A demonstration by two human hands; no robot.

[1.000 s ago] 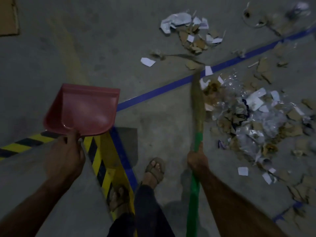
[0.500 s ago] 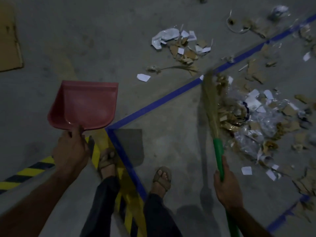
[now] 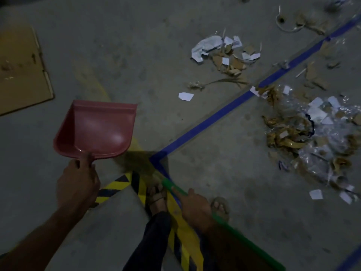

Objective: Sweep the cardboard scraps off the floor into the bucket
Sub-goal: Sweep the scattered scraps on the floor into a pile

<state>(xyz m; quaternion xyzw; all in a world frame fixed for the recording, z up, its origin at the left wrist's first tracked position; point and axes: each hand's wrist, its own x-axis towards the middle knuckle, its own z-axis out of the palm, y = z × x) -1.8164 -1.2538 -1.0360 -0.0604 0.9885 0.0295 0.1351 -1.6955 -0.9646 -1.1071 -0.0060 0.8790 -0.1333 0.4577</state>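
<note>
Left hand [image 3: 77, 183] holds red dustpan [image 3: 95, 130]; right hand [image 3: 195, 207] grips green broom handle [image 3: 244, 244].

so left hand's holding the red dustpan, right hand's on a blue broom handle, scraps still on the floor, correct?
Not quite: the head view shows the broom handle is green, not blue. The rest holds: left hand holds the red dustpan, right hand grips the handle, scraps lie on the floor.

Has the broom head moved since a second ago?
Yes. The straw broom head has swung left, away from the big scrap pile, and now blurs over the blue floor tape corner, with the right hand gripping its green handle.
</note>
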